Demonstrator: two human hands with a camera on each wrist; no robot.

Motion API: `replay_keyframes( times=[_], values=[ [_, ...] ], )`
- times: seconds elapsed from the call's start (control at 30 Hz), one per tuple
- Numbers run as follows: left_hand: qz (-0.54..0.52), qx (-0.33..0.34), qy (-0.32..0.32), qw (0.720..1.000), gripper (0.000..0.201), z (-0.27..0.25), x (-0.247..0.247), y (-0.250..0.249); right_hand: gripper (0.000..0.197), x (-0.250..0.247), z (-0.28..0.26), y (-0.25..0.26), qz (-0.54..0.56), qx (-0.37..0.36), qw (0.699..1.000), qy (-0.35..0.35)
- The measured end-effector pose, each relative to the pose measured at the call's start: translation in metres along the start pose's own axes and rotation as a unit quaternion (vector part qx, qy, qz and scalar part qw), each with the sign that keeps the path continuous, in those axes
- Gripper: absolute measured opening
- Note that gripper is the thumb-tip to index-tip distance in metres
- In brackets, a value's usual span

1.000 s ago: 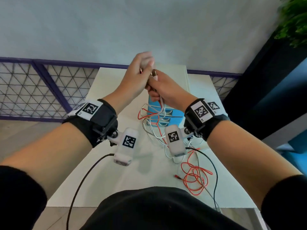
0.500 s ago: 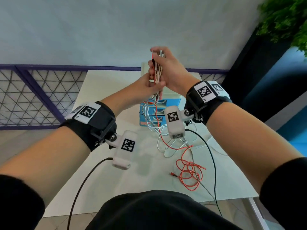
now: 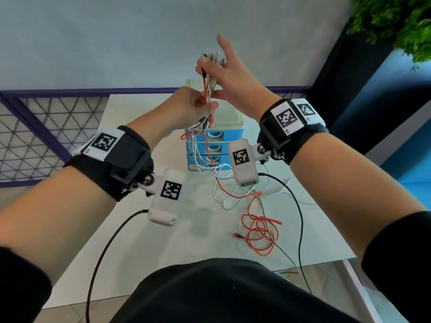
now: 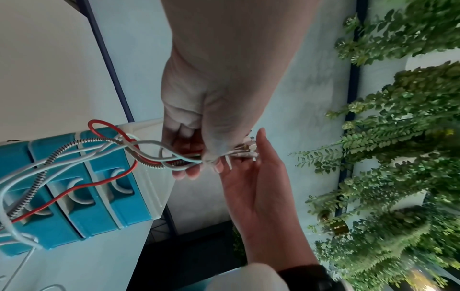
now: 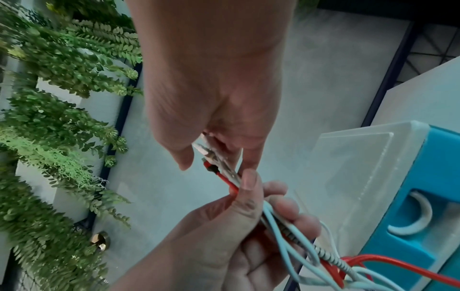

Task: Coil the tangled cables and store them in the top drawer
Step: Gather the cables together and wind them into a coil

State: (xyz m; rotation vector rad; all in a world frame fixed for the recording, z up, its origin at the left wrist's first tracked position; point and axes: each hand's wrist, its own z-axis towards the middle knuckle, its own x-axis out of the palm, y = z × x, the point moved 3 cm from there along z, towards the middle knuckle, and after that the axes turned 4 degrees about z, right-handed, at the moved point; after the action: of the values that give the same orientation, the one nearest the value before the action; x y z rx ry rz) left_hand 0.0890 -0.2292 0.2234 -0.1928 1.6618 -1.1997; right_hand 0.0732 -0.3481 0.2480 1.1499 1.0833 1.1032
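Several tangled cables (red, white and braided silver) hang as one bundle (image 3: 207, 89) above the table. My left hand (image 3: 205, 108) grips the bundle from below, thumb (image 5: 248, 183) on top, fingers curled round it (image 4: 189, 157). My right hand (image 3: 210, 68) is higher up; its thumb holds the plug ends (image 5: 206, 155) against its fingers while the forefinger points straight up. The slack falls in front of the small blue drawer unit (image 3: 233, 134), whose three drawers are shut. A red tangle (image 3: 258, 231) and white loops (image 3: 233, 194) lie on the white table (image 3: 140, 241).
The drawer unit has a pale lid (image 5: 361, 167) and stands at the table's far middle. Black wrist-camera leads (image 3: 298, 217) trail across the table and over its near edge. A purple mesh fence (image 3: 35, 136) stands to the left, green plants (image 3: 396, 19) to the right.
Both hands have risen from table height. The right hand lifted the plug ends up and straightened its forefinger, while the left hand came to grip the bundle lower down.
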Motion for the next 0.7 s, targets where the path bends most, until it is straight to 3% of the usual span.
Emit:
replay_keyframes(
  times=[0.2, 0.3, 0.43, 0.5, 0.7],
  values=[
    [-0.026, -0.027, -0.08, 0.996, 0.023, -0.008, 0.001, 0.007, 0.034, -0.011, 0.002, -0.002, -0.14, -0.044, 0.989, -0.024],
    [-0.017, -0.008, -0.116, 0.993, 0.023, -0.014, 0.002, 0.008, 0.024, -0.012, -0.006, -0.012, -0.023, 0.019, 0.999, 0.033],
    [-0.054, 0.031, -0.172, 0.983, 0.019, -0.019, 0.006, 0.002, 0.037, -0.005, -0.013, -0.021, 0.156, 0.073, 0.984, 0.038],
    [-0.057, 0.053, -0.191, 0.978, 0.015, -0.019, 0.007, 0.001, 0.038, -0.002, -0.015, -0.021, 0.186, 0.083, 0.978, 0.051],
    [0.019, 0.092, -0.217, 0.972, 0.028, -0.014, -0.002, -0.003, 0.038, 0.008, -0.011, -0.005, 0.267, 0.083, 0.956, 0.086]
  ],
)
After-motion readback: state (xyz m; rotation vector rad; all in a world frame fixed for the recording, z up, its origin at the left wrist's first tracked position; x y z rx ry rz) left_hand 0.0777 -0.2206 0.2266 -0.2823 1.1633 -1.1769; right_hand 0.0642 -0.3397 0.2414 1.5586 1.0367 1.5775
